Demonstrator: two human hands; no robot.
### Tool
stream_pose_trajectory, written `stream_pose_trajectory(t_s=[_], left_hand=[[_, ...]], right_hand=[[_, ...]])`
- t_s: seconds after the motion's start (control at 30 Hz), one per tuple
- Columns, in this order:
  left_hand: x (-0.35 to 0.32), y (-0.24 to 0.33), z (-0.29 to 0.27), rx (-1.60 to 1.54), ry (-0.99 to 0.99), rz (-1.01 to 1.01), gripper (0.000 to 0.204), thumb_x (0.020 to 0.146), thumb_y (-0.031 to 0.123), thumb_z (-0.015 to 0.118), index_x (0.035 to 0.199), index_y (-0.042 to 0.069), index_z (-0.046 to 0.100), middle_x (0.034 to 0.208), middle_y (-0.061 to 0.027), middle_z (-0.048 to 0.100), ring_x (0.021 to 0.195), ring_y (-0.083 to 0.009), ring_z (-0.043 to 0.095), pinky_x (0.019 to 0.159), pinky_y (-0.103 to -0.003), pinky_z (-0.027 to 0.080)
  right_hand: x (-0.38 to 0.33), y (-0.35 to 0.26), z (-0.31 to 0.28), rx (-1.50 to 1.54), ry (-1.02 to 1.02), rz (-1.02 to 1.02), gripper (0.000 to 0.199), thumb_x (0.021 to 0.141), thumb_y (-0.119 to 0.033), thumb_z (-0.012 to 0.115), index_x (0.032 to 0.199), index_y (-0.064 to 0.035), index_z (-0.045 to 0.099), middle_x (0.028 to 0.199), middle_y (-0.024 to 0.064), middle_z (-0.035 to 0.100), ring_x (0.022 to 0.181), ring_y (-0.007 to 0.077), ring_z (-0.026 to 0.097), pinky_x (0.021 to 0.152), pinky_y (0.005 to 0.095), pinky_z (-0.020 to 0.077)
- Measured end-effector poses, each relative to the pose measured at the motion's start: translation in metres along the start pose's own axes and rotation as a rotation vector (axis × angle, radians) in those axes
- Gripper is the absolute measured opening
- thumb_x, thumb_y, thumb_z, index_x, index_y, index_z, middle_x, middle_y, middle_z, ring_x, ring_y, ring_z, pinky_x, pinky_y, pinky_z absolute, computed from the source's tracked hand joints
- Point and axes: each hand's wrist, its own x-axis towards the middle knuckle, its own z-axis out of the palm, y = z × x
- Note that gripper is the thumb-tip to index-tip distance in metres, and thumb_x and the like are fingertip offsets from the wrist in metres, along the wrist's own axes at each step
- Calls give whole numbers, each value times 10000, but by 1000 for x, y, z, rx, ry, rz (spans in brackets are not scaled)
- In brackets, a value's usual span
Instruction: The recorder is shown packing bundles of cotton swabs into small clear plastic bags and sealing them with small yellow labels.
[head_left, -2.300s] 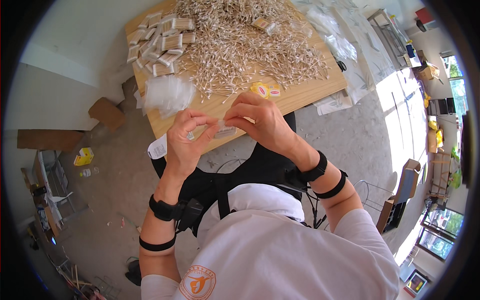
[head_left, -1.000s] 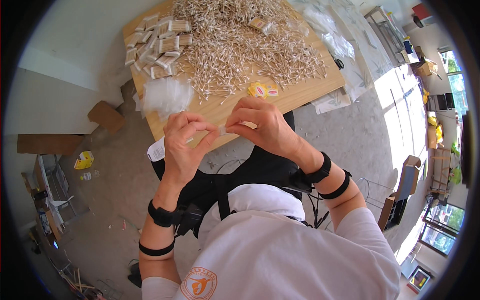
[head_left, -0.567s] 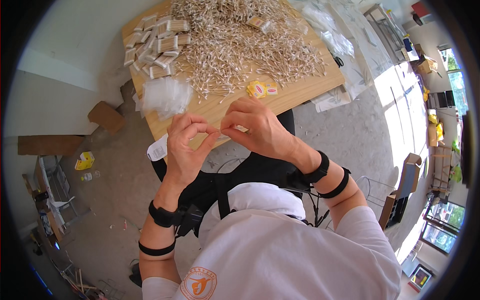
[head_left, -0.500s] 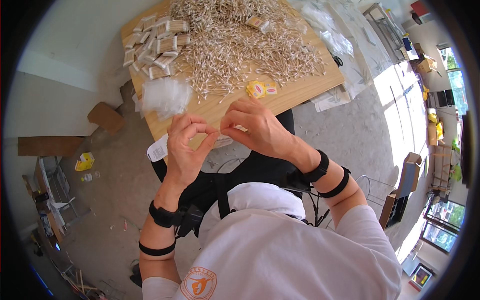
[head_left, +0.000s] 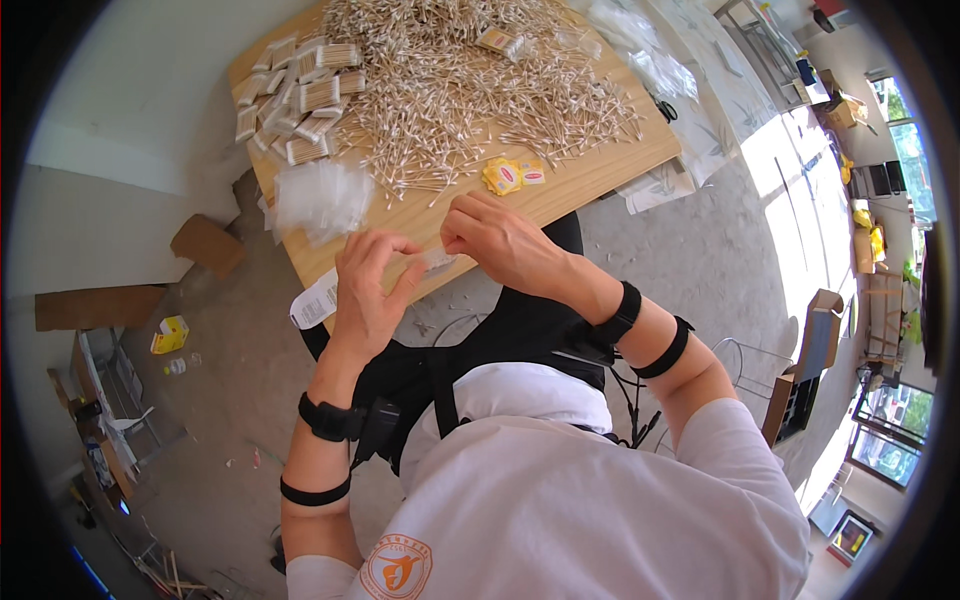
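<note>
My left hand is over the near edge of the wooden table, thumb and forefinger apart, with nothing visible between them. Just to its right, my right hand has its fingers curled together; whatever they pinch is hidden. A whitish see-through piece shows in the gap between both hands. Beyond my left hand lies a stack of clear plastic bags. Small yellow cards lie just beyond my right hand. Loose cotton swabs cover much of the table, with packed bundles of swabs heaped at the left.
The wooden table has scissors by its right edge. A white label-like piece sits at the near left corner. Clear plastic sheeting lies to the right. A cardboard piece and a yellow box are on the floor at left.
My left thumb and forefinger have moved apart from the right hand's fingertips. My right hand has curled in more. The view has shifted slightly, moving the table a little up and left.
</note>
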Motion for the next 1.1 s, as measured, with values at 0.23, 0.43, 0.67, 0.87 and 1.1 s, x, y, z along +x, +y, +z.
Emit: stream_pose_trajectory(t_s=[0.23,0.43,0.67,0.87,1.1], left_hand=[[18,-33,15,193,44,115,90,749,97,762,802,85,690,816,-21,585,837,-239,561,758,-378,412],[25,-60,18,187,25,145,103,735,83,766,810,71,696,773,-45,567,792,-240,554,721,-354,422],[23,-83,37,383,68,285,136,728,86,759,805,69,649,766,-47,538,765,-244,535,702,-368,415],[22,-84,45,339,83,285,146,739,50,739,821,44,618,789,-71,538,780,-272,533,702,-389,450],[23,-96,40,303,-7,194,196,738,57,750,863,20,603,869,-90,580,853,-304,553,758,-398,463]], right_hand=[[16,27,30,15,20,-3,153,834,-117,685,911,-34,582,888,101,560,848,314,572,729,402,460],[19,56,46,130,-61,78,172,825,-147,696,932,-45,609,905,109,569,850,316,587,711,394,477],[21,66,69,-361,-78,-176,88,798,-106,576,836,-35,539,863,116,514,882,277,544,777,353,477],[21,63,76,-366,-74,-143,96,794,-103,568,837,-28,526,857,122,511,864,282,536,784,346,467],[21,68,80,-292,-65,-127,97,770,-55,579,841,-19,524,867,142,507,870,302,543,765,372,471]])
